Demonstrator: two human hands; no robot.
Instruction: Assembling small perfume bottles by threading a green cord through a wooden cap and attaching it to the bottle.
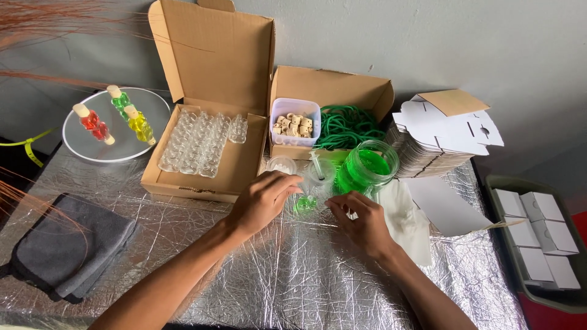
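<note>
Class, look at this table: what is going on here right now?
A person works at a foil-covered table. The left hand and right hand meet over a small clear bottle of green liquid, just in front of a jar of green liquid. An open cardboard box holds rows of empty clear bottles. On a round mirror lie three filled bottles: red, green and yellow.

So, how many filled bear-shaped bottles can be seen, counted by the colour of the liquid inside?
Red bottle on the round mirror tray: 1
Yellow bottle on the tray: 1
Green bottles: 2, one on the tray and one between the left hand and right hand, at
Total: 4
</note>
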